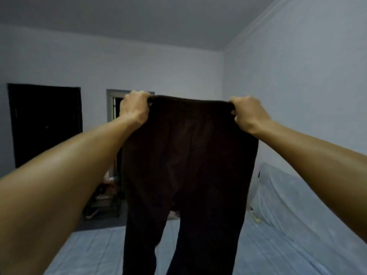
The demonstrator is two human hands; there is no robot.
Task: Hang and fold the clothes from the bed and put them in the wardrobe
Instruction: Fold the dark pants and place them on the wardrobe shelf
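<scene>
i am holding a pair of dark brown, soft-looking trousers [188,165] up by the waistband, my left hand [135,108] and right hand [248,114] each fisted tight on a corner. the two legs are hanging straight down above the pale blue quilted bed cover [278,245].

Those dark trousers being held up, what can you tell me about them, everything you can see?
The trousers are very dark, brown or near black, in a soft, faintly ribbed-looking cloth. They hang upright in the air, spread flat by the waistband: the left hand grips one top corner, the right hand the other. The two legs hang down side by side, parting below the crotch, and run out of the bottom of the picture in front of the pale blue bed. Whether the hems touch the bed cannot be seen.
</scene>
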